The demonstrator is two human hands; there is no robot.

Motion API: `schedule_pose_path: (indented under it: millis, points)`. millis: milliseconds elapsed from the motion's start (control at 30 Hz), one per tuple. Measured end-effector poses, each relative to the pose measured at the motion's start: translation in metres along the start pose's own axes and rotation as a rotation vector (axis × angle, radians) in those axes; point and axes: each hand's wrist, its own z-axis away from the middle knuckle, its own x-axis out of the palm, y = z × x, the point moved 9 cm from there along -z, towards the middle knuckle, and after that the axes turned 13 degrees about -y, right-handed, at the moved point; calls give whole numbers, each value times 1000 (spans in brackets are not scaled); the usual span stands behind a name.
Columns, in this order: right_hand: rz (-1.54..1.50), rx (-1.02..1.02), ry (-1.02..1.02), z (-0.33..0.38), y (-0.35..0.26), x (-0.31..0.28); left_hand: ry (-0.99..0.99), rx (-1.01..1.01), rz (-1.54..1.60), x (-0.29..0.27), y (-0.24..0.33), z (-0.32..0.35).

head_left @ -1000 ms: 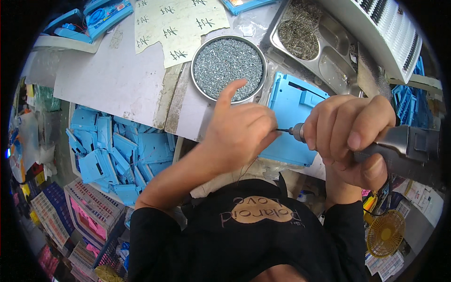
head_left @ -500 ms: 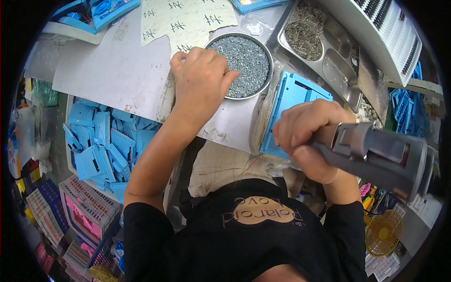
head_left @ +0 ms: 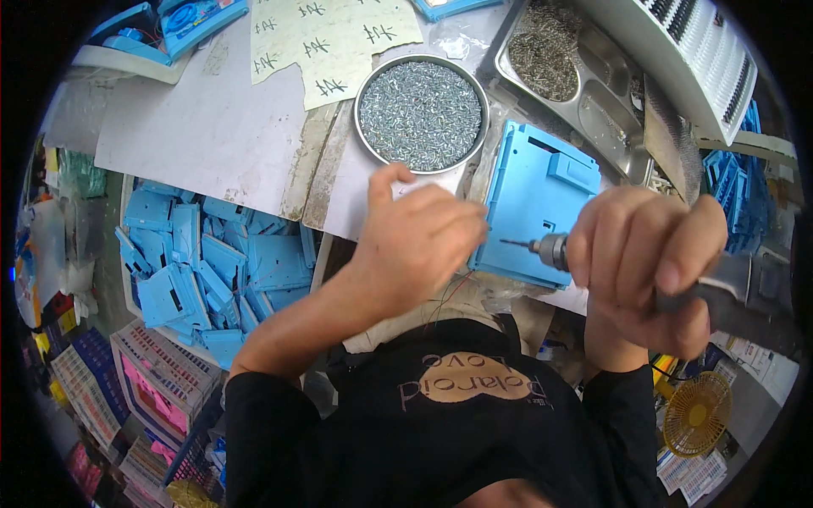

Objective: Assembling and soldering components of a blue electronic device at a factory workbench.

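My right hand is wrapped round a dark electric screwdriver, whose thin bit points left over a light-blue plastic case. The case lies on the bench in front of me, a raised block and small openings on its upper face. By its left edge is my left hand, its fingertips drawn together toward the bit and one finger bent up apart from the rest. Whatever those fingertips may hold is hidden. Just beyond the left hand stands a round metal dish filled with small silvery screws.
A steel compartment tray with small metal parts stands at the far right, beside a white rack of dark pieces. At the left, a bin holds several blue plastic cases. Marked paper lies on the bench; a yellow fan is low right.
My left hand has left the screw dish and come down and right to the blue case. The screwdriver has swung so its bit shows over the case, my right hand shifting right.
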Motion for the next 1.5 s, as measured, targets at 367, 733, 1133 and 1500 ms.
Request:
schedule_pose_path:
  millis: [367, 733, 1133, 1500]
  points:
    - [33, -12, 36, 15, -17, 8, -57, 45, 104, 2, 18, 8]
    - [20, -21, 42, 14, -7, 17, -51, -39, 272, 12, 15, 7]
    - [65, -3, 83, 18, -4, 19, -52, 23, 224, 7, 18, 3]
    - [80, 120, 266, 41, 29, 23, -281, 64, 98, 19, 10, -5]
